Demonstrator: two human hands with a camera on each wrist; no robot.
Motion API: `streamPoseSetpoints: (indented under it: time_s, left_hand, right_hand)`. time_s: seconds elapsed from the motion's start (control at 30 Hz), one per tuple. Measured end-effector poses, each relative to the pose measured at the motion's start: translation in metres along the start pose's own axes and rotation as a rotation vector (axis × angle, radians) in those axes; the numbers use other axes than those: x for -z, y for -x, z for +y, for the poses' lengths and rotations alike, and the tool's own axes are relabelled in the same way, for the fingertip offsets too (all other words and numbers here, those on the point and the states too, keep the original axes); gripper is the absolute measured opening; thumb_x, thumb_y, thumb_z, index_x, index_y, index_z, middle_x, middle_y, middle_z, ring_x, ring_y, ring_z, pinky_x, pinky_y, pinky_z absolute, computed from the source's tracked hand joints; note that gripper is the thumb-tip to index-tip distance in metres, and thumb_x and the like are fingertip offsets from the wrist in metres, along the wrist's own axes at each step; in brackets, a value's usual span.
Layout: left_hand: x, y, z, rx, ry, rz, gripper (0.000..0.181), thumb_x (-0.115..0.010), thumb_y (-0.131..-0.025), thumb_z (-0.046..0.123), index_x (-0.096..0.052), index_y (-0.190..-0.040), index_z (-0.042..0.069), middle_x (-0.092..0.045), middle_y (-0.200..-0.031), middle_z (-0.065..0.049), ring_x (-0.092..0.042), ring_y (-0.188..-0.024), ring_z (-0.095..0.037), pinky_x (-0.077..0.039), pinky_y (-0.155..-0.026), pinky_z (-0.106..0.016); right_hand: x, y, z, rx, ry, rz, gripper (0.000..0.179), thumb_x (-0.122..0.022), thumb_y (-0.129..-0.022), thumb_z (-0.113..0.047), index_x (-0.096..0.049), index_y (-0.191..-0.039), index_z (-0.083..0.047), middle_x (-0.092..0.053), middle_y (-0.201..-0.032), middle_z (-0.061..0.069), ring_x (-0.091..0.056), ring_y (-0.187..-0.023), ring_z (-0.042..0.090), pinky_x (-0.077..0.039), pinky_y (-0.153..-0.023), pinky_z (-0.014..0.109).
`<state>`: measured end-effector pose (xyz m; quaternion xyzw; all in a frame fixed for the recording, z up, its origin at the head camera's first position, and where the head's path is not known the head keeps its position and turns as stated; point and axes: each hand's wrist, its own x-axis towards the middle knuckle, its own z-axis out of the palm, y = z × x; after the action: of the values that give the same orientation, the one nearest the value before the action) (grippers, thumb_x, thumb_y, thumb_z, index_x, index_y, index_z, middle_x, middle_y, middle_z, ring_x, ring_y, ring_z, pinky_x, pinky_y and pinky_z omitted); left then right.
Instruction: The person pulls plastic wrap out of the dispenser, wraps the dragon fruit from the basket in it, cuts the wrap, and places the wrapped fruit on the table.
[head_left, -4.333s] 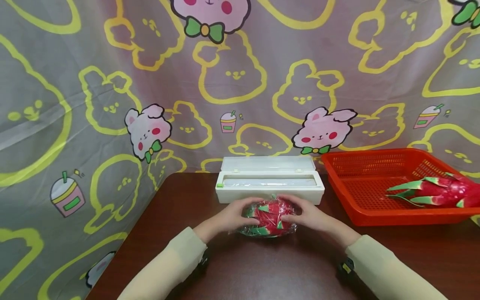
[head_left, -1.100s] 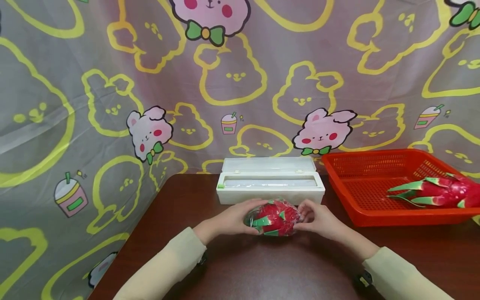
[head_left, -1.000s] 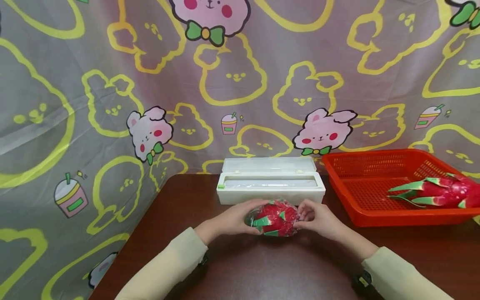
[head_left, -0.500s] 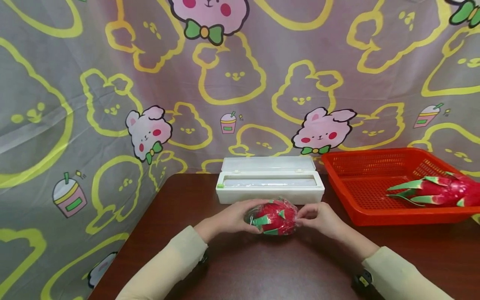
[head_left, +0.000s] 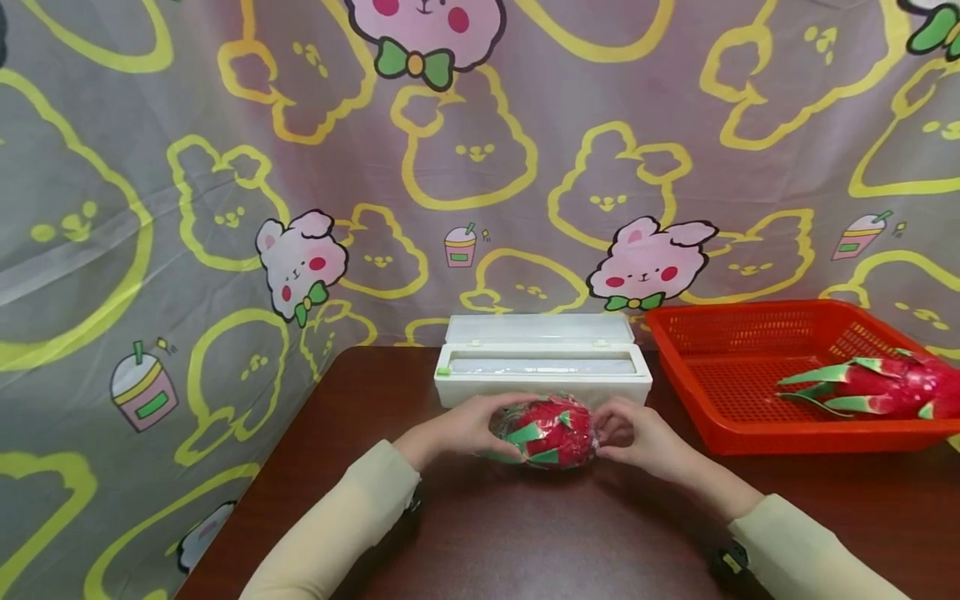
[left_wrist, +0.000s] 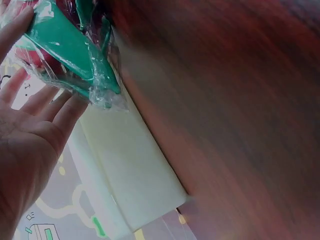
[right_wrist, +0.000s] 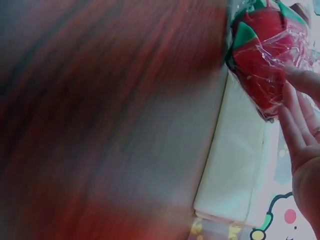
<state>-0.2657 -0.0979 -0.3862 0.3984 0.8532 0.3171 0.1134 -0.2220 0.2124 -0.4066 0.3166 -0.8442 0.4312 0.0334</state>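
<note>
A red dragon fruit [head_left: 558, 433] with green scales is wrapped in clear cling film, which crinkles at both ends. My left hand [head_left: 468, 429] holds its left end, thumb in front and fingers behind. In the left wrist view the green scales [left_wrist: 65, 42] lie under the film beside my left fingers. At the fruit's right end, my right hand [head_left: 648, 442] pinches the film between thumb and fingertips. The right wrist view shows these fingertips close together against the wrapped red skin [right_wrist: 265, 60]. Just behind the fruit stands a white cling film dispenser [head_left: 543, 387], its lid raised and a roll inside.
A red plastic basket [head_left: 731, 437] stands at the right of the dark wooden table [head_left: 525, 542]. Another dragon fruit [head_left: 892, 387] lies in it, reaching past the frame's right side. A patterned curtain [head_left: 480, 192] hangs behind the table and along the left.
Both hands were cupped over the fruit at first. The right hand then moved to its right end and works at the film there. Lately the left hand has shifted slightly on the fruit.
</note>
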Motion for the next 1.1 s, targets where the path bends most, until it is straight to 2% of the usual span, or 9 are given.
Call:
streamPoseSetpoints:
  time_s: [0.13, 0.37, 0.5, 0.7, 0.83, 0.9, 0.97, 1.1]
  left_hand:
    - [0.000, -0.001, -0.002, -0.014, 0.006, -0.002, 0.082, -0.083, -0.077, 0.035, -0.041, -0.147, 0.035, -0.050, -0.138, 0.009, -0.048, -0.120, -0.010, -0.044, -0.097, -0.032]
    - [-0.001, 0.000, 0.000, -0.015, 0.017, 0.000, 0.081, -0.084, -0.077, 0.032, -0.042, -0.146, 0.035, -0.050, -0.137, 0.009, -0.048, -0.119, -0.010, -0.044, -0.096, -0.031]
    - [-0.002, 0.001, 0.000, -0.011, 0.029, 0.002, 0.079, -0.084, -0.077, 0.030, -0.043, -0.145, 0.035, -0.050, -0.136, 0.009, -0.047, -0.119, -0.011, -0.045, -0.095, -0.031]
    - [-0.004, 0.001, 0.000, -0.054, 0.001, 0.008, 0.083, -0.085, -0.076, 0.028, -0.042, -0.147, 0.032, -0.049, -0.139, 0.009, -0.045, -0.123, -0.010, -0.042, -0.099, -0.032]
    - [-0.004, 0.002, 0.002, -0.078, -0.018, 0.023, 0.090, -0.085, -0.076, 0.029, -0.036, -0.150, 0.025, -0.042, -0.146, 0.006, -0.039, -0.131, -0.011, -0.038, -0.104, -0.035]
    - [-0.003, 0.000, 0.005, -0.094, -0.023, 0.032, 0.093, -0.085, -0.075, 0.031, -0.033, -0.152, 0.022, -0.038, -0.149, 0.005, -0.035, -0.134, -0.012, -0.037, -0.105, -0.037]
    - [-0.003, -0.002, 0.008, -0.107, -0.023, 0.033, 0.096, -0.085, -0.075, 0.033, -0.030, -0.153, 0.020, -0.035, -0.151, 0.005, -0.033, -0.135, -0.013, -0.037, -0.105, -0.037]
    - [-0.006, -0.009, 0.012, -0.131, -0.023, -0.004, 0.100, -0.085, -0.074, 0.035, -0.026, -0.154, 0.021, -0.032, -0.151, 0.004, -0.032, -0.135, -0.013, -0.039, -0.103, -0.034]
  right_hand:
    - [-0.002, -0.003, -0.001, 0.039, 0.036, 0.038, 0.030, -0.083, -0.075, -0.006, -0.066, -0.096, -0.020, -0.067, -0.089, -0.007, -0.067, -0.079, 0.010, -0.056, -0.073, 0.028]
    - [-0.002, -0.004, -0.001, 0.010, 0.041, 0.057, 0.014, -0.083, -0.078, -0.016, -0.078, -0.089, -0.023, -0.070, -0.084, -0.012, -0.066, -0.079, 0.010, -0.055, -0.075, 0.027]
    - [-0.003, -0.003, -0.002, -0.006, 0.041, 0.036, 0.013, -0.082, -0.079, -0.018, -0.079, -0.089, -0.023, -0.070, -0.084, -0.013, -0.065, -0.080, 0.010, -0.054, -0.076, 0.027]
    - [0.002, 0.001, -0.007, -0.040, 0.062, -0.036, 0.015, -0.082, -0.079, -0.020, -0.075, -0.090, -0.028, -0.069, -0.088, -0.013, -0.062, -0.081, 0.012, -0.055, -0.072, 0.027]
    - [0.006, 0.000, -0.008, -0.088, 0.068, 0.010, 0.016, -0.082, -0.079, -0.028, -0.072, -0.092, -0.028, -0.067, -0.090, -0.011, -0.060, -0.081, 0.015, -0.054, -0.070, 0.030]
    - [0.007, -0.002, -0.007, -0.092, 0.055, 0.043, 0.023, -0.082, -0.079, -0.028, -0.072, -0.100, -0.024, -0.067, -0.097, -0.007, -0.060, -0.087, 0.019, -0.054, -0.072, 0.032]
    - [0.007, -0.004, -0.005, -0.093, 0.024, 0.044, 0.037, -0.081, -0.080, -0.028, -0.069, -0.114, -0.019, -0.066, -0.110, -0.001, -0.060, -0.099, 0.023, -0.055, -0.077, 0.033]
    - [0.004, -0.008, 0.002, -0.090, -0.046, -0.041, 0.065, -0.080, -0.080, -0.027, -0.055, -0.139, -0.013, -0.056, -0.134, 0.009, -0.054, -0.119, 0.030, -0.053, -0.086, 0.035]
